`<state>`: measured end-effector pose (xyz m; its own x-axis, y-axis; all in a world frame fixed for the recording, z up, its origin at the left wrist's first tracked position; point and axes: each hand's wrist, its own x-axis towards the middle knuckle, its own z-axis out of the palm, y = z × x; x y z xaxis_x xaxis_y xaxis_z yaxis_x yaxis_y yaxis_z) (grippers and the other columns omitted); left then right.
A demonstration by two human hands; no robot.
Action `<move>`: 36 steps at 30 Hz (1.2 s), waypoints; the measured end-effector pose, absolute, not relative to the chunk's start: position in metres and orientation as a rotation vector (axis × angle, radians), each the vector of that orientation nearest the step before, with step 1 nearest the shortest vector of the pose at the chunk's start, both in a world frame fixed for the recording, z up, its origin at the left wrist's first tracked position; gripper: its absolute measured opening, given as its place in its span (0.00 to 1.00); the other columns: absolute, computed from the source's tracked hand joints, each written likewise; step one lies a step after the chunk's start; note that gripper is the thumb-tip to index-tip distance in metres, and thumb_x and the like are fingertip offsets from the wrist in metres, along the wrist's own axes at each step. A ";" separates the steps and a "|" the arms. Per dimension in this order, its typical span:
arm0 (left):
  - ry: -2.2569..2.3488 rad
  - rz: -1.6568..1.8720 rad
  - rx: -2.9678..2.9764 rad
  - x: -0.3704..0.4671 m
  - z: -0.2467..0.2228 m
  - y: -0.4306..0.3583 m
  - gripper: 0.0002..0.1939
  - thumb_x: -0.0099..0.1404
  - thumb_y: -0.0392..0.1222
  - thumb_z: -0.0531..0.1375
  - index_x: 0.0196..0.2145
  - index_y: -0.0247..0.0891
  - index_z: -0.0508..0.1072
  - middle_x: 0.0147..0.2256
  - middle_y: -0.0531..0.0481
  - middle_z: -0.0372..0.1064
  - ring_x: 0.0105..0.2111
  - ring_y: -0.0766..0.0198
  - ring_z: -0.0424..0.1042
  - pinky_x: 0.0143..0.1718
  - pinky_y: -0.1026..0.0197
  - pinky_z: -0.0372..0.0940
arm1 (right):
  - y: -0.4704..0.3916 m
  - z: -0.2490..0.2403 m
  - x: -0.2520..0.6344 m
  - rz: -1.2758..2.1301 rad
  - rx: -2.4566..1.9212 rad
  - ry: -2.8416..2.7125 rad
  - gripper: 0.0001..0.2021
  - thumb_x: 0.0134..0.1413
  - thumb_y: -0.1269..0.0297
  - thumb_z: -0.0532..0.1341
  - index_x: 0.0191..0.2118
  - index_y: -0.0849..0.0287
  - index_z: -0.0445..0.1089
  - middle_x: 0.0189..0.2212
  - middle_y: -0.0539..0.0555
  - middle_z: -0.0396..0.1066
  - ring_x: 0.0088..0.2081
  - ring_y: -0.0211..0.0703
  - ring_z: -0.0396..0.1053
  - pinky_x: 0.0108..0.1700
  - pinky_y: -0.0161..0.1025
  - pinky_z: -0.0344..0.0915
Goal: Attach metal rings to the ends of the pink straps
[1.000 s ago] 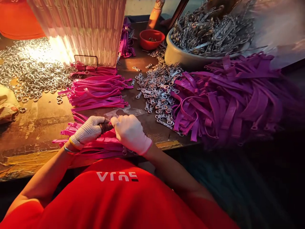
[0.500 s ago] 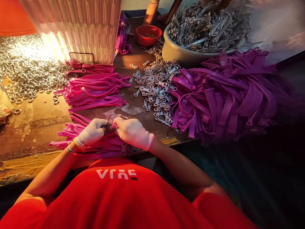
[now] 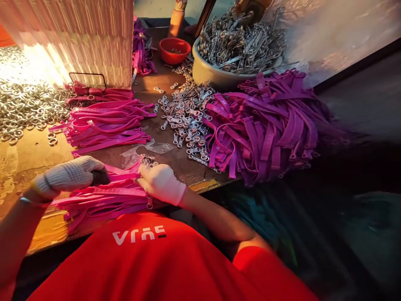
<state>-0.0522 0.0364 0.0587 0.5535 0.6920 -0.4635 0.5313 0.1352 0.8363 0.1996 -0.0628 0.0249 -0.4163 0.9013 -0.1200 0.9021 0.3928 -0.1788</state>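
Note:
My left hand [image 3: 73, 175], in a white dotted glove with dark fingertips, is closed over the left part of the near bundle of pink straps [image 3: 106, 198]. What it pinches is too small to make out. My right hand [image 3: 161, 182], in a white glove, is closed on the right end of a pink strap [image 3: 120, 177] that stretches toward my left hand. Small metal links [image 3: 148, 159] lie just beyond my right fingers. A metal ring piece [image 3: 149, 203] hangs at the bundle's right end.
A second row of pink straps [image 3: 106, 121] lies farther back. Loose metal links [image 3: 188, 113] and a large purple strap pile [image 3: 266, 125] are at right. Behind stand a grey basin [image 3: 206, 75] and a red bowl [image 3: 171, 58]. Metal rings [image 3: 31, 104] cover the back left.
My left hand has moved left, away from my right hand, which stays at the strap end. The whole view has shifted, so the table's things appear farther left.

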 end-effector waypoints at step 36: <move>0.849 0.614 0.364 0.003 0.027 -0.020 0.16 0.70 0.45 0.60 0.46 0.29 0.78 0.29 0.42 0.75 0.17 0.68 0.67 0.12 0.69 0.57 | 0.090 -0.035 0.341 0.043 2.479 1.992 0.17 0.60 0.71 0.53 0.47 0.68 0.77 0.44 0.71 0.74 0.43 0.58 0.70 0.44 0.47 0.63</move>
